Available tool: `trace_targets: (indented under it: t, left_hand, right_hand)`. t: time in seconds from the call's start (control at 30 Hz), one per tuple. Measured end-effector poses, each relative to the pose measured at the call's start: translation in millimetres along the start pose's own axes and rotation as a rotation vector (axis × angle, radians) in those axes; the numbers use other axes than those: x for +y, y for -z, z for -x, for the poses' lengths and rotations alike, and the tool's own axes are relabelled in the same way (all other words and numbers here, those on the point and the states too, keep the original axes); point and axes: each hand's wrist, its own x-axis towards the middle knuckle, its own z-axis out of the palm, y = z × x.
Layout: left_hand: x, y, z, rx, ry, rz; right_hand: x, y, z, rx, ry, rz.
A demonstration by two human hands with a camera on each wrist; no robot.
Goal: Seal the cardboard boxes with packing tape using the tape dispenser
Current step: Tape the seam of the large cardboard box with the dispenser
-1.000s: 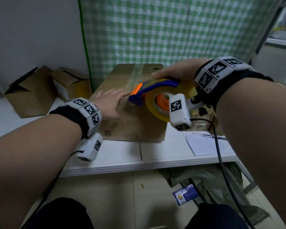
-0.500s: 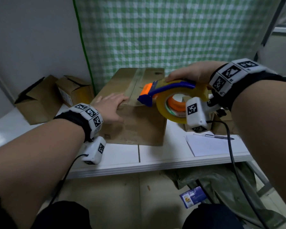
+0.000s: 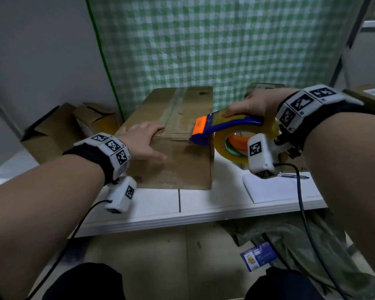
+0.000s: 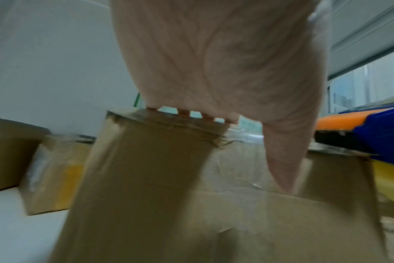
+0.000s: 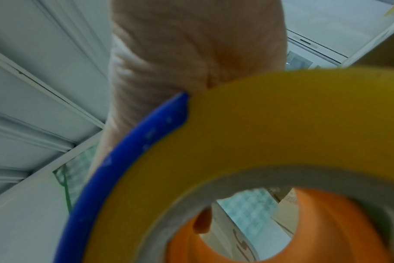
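Tape dispenser [image 3: 230,135] at the near top edge of the cardboard box [image 3: 182,148].
Right hand [image 3: 253,105] grips it; flat left hand [image 3: 141,141] braces the box. Firm, straight pressure should seat the tape well.

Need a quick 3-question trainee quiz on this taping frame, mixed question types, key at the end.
1. True or false: the left hand lies flat on the cardboard box, fingers straight.
2. Which hand grips the tape dispenser?
A. left hand
B. right hand
C. both
3. Fill in: the sheet of paper with the pen lies on the white table to the ____ of the box, by the person's own sides.

Key: 1 true; 2 B; 3 right.
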Motion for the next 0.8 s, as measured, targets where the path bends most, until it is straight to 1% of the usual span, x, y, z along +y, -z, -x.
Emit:
trace_targets:
  t: [0.07, 0.1, 0.17, 0.27, 0.37, 0.47, 0.53, 0.63, 0.7, 0.8]
  left_hand:
    - [16, 6, 2, 0.0, 0.032, -0.07]
    - [25, 8, 2, 0.011, 0.026, -0.108]
    - [44, 6, -1, 0.043, -0.044, -0.138]
    - [63, -3, -10, 0.091, -0.141, -0.088]
    - [70, -6, -10, 0.182, -0.163, -0.09]
    - [67, -10, -6, 0.324, -0.182, -0.094]
    - [66, -12, -2, 0.382, -0.204, -0.137]
    - [67, -9, -2, 0.375, -0.196, -0.235]
    - [66, -9, -5, 0.374, -0.218, -0.298]
    - [63, -7, -7, 0.375, -0.231, -0.329]
  right_hand:
    - [2, 0, -1, -0.003, -0.007, -0.02]
    - [2, -1, -1, -0.005, -0.011, -0.025]
    - [2, -1, -2, -0.006, -0.015, -0.012]
    - [3, -2, -5, -0.024, -0.04, 0.009]
    - [6, -3, -5, -0.027, -0.058, 0.021]
    - [7, -4, -6, -0.039, -0.08, -0.014]
    - [5, -5, -4, -0.034, -0.099, -0.028]
    - [1, -6, 0, -0.025, -0.11, -0.018]
    - [-3, -8, 4, -0.007, -0.122, -0.011]
    - [-8, -11, 10, 0.015, -0.134, 0.004]
